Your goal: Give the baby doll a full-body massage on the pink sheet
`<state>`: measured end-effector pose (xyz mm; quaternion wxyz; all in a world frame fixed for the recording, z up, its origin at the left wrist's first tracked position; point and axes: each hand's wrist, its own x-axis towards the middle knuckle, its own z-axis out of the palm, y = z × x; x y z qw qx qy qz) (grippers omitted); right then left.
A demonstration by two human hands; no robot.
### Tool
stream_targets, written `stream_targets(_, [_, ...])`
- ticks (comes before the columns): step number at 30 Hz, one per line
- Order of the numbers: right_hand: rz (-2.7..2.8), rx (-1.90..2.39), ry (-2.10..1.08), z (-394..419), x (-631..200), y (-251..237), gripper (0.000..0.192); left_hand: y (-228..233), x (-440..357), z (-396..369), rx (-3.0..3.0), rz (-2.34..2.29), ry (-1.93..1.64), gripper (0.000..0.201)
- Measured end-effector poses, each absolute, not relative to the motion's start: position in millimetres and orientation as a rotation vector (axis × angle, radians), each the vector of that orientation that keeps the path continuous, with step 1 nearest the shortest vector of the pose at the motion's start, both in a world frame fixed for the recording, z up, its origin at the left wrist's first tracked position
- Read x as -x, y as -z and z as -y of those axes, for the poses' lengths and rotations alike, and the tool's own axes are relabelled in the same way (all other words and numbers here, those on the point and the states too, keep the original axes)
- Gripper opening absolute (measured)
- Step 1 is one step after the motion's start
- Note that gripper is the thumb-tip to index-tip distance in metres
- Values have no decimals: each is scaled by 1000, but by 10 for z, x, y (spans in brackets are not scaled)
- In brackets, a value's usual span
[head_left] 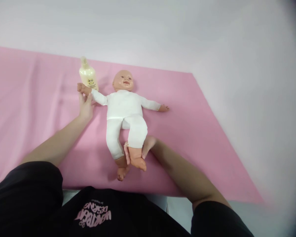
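While the head view looks down over a black shirt [93,210] with pink lettering, a baby doll [124,112] in a white suit lies on its back on a pink sheet [27,108] spread over the bench [236,65]. Reaching forward, the left hand [85,107] has its fingers extended and loosely spread, a wide grip that holds nothing; its fingertips touch the doll's raised arm at the wrist, just beneath the doll's small hand. Just beyond that grip stands a cream lotion bottle [88,75], upright, touching or nearly touching the doll's hand; which of the two I cannot tell. Lower down, the right hand [138,149] is curled around the doll's bare lower leg just above the foot, fingers showing on the inner side and the thumb side on the outer, so this grip is closed on the leg. Beside that grip, toward the left hand, the doll's other foot lies free on the sheet, pointing toward the shirt.
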<state>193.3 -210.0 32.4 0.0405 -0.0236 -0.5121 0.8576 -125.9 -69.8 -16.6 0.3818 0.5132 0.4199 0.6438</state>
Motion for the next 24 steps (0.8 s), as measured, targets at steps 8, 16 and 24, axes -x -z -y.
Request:
stream_targets(8, [1028,85,-2387,2128,-1943,-206,56,-53,942,1107,-2338,-1097,-1511,51])
stream_targets(16, [694,579,-2292,2095,-1921,-368,45,-167,792,1227,-2822,-991,-1124,33])
stream_targets(24, [937,426,-2261,2090,-1946,-243,42,-143,832,1217,-2610,-977,-1267,37])
